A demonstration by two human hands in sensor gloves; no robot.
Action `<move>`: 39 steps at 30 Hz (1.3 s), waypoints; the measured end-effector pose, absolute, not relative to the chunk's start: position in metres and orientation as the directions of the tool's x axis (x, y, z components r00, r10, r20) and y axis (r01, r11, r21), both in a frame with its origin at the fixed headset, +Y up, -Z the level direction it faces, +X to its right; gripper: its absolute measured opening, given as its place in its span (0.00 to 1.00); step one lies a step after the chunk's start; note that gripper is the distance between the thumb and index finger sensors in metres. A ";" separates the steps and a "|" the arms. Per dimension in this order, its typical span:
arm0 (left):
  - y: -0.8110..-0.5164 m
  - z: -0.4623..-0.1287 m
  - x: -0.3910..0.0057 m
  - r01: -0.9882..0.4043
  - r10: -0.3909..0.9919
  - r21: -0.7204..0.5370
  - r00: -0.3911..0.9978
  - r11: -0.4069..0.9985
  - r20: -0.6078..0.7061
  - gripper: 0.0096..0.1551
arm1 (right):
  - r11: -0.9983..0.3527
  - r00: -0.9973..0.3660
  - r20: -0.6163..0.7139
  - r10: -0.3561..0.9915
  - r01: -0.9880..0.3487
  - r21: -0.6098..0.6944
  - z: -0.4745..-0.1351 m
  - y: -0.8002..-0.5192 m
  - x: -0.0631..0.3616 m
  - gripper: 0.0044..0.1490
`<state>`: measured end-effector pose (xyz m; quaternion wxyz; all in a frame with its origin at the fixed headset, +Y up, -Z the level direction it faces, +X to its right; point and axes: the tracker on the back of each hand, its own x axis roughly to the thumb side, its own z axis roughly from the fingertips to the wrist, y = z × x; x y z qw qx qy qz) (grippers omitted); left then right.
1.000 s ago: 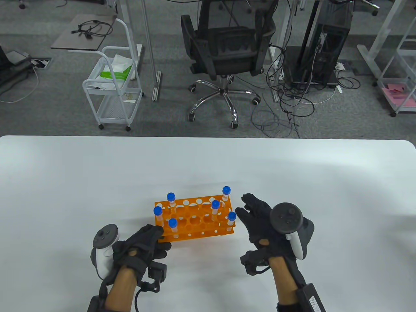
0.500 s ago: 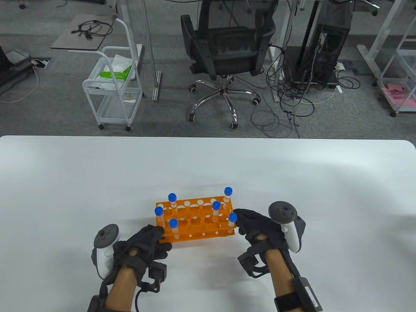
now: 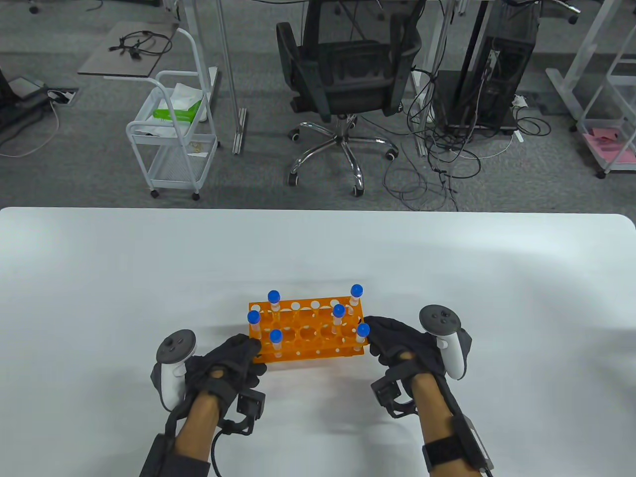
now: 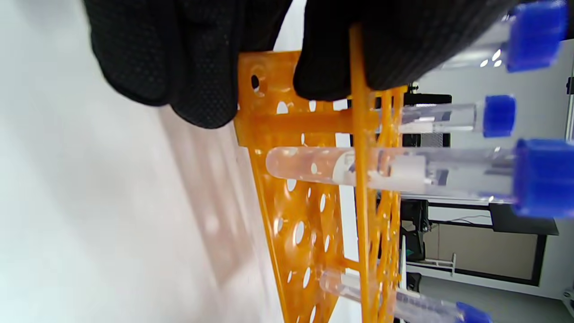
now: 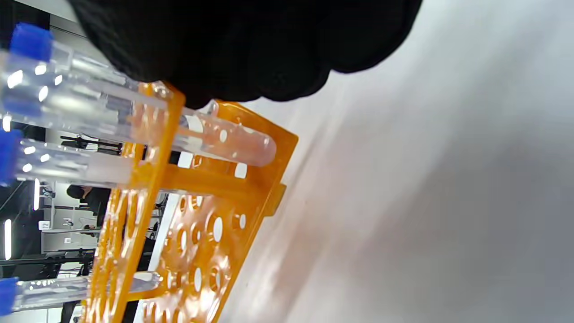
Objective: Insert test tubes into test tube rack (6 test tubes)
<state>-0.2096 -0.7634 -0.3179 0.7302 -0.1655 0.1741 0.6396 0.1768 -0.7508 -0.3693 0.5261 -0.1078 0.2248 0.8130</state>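
The orange test tube rack (image 3: pixel 308 334) stands on the white table (image 3: pixel 99 278) near its front edge. Several clear tubes with blue caps (image 3: pixel 274 296) stand upright in it, at its left and right ends. My left hand (image 3: pixel 250 351) grips the rack's near left corner. My right hand (image 3: pixel 373 338) grips its right end. In the left wrist view my fingers (image 4: pixel 179 67) clasp the rack's end wall (image 4: pixel 305 224) beside a tube (image 4: pixel 403 172). In the right wrist view my fingers (image 5: pixel 251 45) cover the rack's (image 5: pixel 202 233) top edge over a tube (image 5: pixel 215 134).
Beyond the table's far edge are a black office chair (image 3: pixel 348 74), a white trolley (image 3: pixel 171 144) and cables on the floor (image 3: pixel 432 169). Bare white tabletop lies all around the rack.
My right hand closed in from the right and took hold of the rack's right end. The rack and both hands then shifted a little to the right and away from me.
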 end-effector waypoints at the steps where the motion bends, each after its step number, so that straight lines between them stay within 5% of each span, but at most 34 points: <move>1: -0.761 -0.321 -0.209 -0.988 0.870 -0.020 0.147 0.156 -0.470 0.19 | -0.345 -0.420 -0.416 0.806 -0.906 0.247 -0.370 -0.752 0.177 0.26; 9: -0.761 -0.353 -0.199 -0.926 0.802 -0.154 0.376 0.345 -0.463 0.20 | -0.345 -0.400 -0.464 0.790 -0.917 0.202 -0.374 -0.760 0.191 0.26; 19: -0.780 -0.363 -0.187 -0.906 0.788 -0.240 0.423 0.349 -0.448 0.19 | -0.378 -0.429 -0.518 0.740 -0.902 0.206 -0.379 -0.773 0.203 0.26; 33: -0.790 -0.359 -0.186 -0.896 0.771 -0.229 0.444 0.380 -0.457 0.21 | -0.430 -0.473 -0.513 0.716 -0.878 0.209 -0.378 -0.775 0.199 0.26; 39: -0.776 -0.347 -0.185 -0.852 0.757 -0.179 0.520 0.492 -0.396 0.30 | -0.569 -0.572 -0.437 0.695 -0.808 0.153 -0.374 -0.755 0.201 0.30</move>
